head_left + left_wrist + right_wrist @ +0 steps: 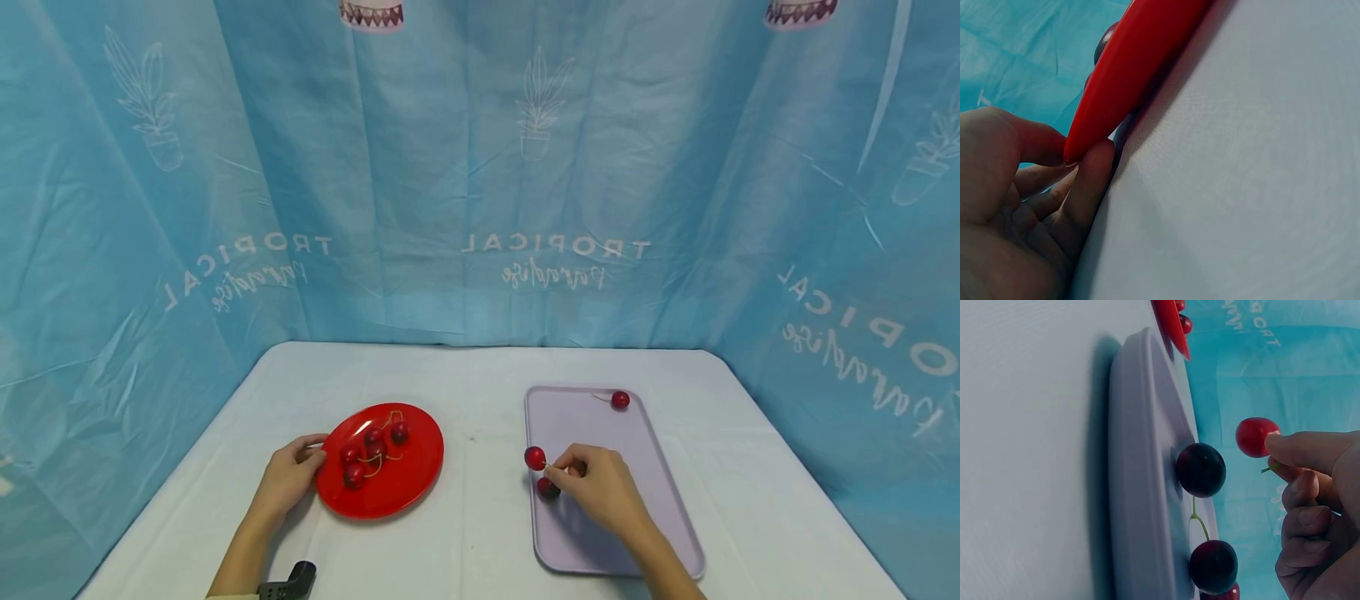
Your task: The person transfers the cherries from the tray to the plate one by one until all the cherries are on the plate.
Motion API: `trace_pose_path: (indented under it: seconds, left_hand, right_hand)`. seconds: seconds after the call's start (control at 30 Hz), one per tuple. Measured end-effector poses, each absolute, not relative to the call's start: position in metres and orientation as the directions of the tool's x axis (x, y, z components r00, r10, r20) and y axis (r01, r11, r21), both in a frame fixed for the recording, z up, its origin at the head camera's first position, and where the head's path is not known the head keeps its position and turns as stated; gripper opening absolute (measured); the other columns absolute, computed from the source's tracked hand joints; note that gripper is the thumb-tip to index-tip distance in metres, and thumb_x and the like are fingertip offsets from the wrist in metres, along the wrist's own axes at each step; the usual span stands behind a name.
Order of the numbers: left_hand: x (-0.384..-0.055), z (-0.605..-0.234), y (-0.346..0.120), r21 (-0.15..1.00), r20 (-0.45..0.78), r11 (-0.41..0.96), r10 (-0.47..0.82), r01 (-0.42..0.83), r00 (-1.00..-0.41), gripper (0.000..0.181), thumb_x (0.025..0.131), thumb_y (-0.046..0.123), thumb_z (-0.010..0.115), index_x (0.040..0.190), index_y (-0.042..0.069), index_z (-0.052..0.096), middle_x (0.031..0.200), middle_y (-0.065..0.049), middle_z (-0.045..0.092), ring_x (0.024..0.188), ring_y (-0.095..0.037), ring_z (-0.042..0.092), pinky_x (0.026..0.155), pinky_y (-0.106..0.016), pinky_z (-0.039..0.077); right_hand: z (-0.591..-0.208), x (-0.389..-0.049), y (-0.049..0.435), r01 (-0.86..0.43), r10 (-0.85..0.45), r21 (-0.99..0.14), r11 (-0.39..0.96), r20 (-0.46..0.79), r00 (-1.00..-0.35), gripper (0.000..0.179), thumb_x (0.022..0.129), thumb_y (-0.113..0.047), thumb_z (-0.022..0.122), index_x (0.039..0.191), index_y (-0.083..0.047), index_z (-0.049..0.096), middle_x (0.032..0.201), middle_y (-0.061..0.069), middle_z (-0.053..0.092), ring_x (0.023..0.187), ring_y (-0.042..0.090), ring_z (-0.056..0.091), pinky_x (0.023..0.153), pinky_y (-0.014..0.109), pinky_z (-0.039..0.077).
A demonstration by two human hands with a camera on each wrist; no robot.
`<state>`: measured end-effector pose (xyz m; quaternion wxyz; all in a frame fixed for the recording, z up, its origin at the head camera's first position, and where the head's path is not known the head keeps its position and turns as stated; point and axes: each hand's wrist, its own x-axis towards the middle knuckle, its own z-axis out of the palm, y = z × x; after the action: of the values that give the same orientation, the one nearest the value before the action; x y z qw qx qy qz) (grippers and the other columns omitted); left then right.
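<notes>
My left hand (288,473) holds the left rim of a round red plate (412,475), thumb on top and fingertips below the edge in the left wrist view. Several cherries with stems lie in the middle of that plate. Over the left side of a pale lilac tray (652,508), my right hand (603,492) pinches a bright red cherry (535,457) by its stem between thumb and forefinger. Below it in the tray sits a dark cherry (548,488). The right wrist view shows two dark cherries, one nearer the rim (1201,470), with a forked green stem between them.
One more cherry (620,400) lies at the tray's far right corner, its stem pointing left. Plate and tray stand apart on a white-covered table (480,533). A blue printed curtain (420,192) hangs behind and along both sides.
</notes>
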<state>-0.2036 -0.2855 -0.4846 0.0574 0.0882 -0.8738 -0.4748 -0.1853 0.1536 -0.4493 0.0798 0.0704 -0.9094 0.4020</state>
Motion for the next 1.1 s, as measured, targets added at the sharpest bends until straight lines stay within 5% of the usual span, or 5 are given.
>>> trace_pose_path:
  seconds: [1.1]
  left_hand:
    - [-0.204,-0.486,-0.288,0.821,0.005,0.560,-0.200,-0.110,-0.980,0.041,0.098,0.019,0.050,0.134,-0.001,0.050,0.120,-0.024,0.059,0.109,-0.035,0.057,0.088,-0.041,0.052]
  right_hand:
    - [-0.460,-0.197,0.121,-0.286,-0.126,-0.683,0.672,0.274,-0.953,0.008,0.079,-0.026,0.079,0.075,-0.027,0.072,0.053,-0.009,0.048,0.051,0.009,0.045,0.041,0.023,0.035]
